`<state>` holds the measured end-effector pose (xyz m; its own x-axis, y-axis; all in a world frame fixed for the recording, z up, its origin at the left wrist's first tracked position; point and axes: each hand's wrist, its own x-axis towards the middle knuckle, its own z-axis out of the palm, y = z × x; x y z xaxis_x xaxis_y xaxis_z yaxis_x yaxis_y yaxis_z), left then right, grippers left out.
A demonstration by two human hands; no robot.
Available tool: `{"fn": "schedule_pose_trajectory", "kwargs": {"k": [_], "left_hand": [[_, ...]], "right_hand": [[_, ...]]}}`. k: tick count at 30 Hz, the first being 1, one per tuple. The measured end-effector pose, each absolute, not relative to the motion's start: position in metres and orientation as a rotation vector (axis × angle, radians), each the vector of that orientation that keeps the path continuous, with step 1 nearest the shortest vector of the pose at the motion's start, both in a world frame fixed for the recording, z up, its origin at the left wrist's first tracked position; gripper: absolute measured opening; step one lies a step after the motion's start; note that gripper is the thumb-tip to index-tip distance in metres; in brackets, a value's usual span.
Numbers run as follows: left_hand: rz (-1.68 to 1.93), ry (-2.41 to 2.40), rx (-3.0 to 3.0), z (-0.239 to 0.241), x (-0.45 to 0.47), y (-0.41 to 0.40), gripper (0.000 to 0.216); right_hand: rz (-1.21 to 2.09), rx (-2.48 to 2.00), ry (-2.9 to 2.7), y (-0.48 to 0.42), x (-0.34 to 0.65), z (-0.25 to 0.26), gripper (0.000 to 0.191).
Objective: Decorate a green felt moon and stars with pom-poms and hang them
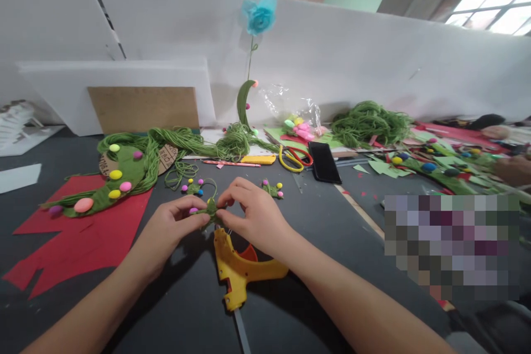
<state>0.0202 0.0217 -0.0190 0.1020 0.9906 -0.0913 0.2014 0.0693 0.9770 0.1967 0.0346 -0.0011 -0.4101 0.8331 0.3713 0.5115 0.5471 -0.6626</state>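
My left hand (172, 227) and my right hand (253, 213) meet at the middle of the grey table (315, 243), both pinched on a small green yarn ornament (211, 207) with a thin loop on top and a pink bead at its left. Just below my hands lies a yellow glue gun (238, 271) with its nozzle pointing up toward the ornament. Two similar small green ornaments with coloured beads lie just beyond, one at the left (191, 187) and one at the right (271, 188).
A red paper sheet (74, 243) carries a green yarn leaf with beads (112, 182). Green yarn bundles (369, 121), yellow-handled scissors (292, 157), a black phone (323, 161), a blue paper flower (258, 16) and white foam boards (332, 55) stand behind. Craft scraps and another person's hand (514, 168) are at the right.
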Motion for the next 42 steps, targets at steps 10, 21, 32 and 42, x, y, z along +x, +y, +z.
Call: {"fn": "schedule_pose_trajectory", "kwargs": {"k": [10, 21, 32, 42], "left_hand": [[0.998, 1.276, 1.175, -0.028, 0.018, 0.025, 0.014], [1.086, 1.359, 1.199, -0.022, 0.01, 0.033, 0.012], [1.193, 1.221, 0.927, -0.025, 0.005, 0.041, 0.016], [1.262, 1.271, 0.871, -0.025, 0.007, 0.038, 0.02]], "right_hand": [[0.41, -1.034, -2.214, 0.031, 0.195, -0.003, 0.005], [0.606, -1.277, -1.986, 0.069, 0.228, 0.002, 0.014], [0.288, -1.212, -3.109, 0.01, 0.207, 0.023, 0.034], [0.424, -1.257, -3.083, 0.003, 0.209, 0.016, 0.033]]}}
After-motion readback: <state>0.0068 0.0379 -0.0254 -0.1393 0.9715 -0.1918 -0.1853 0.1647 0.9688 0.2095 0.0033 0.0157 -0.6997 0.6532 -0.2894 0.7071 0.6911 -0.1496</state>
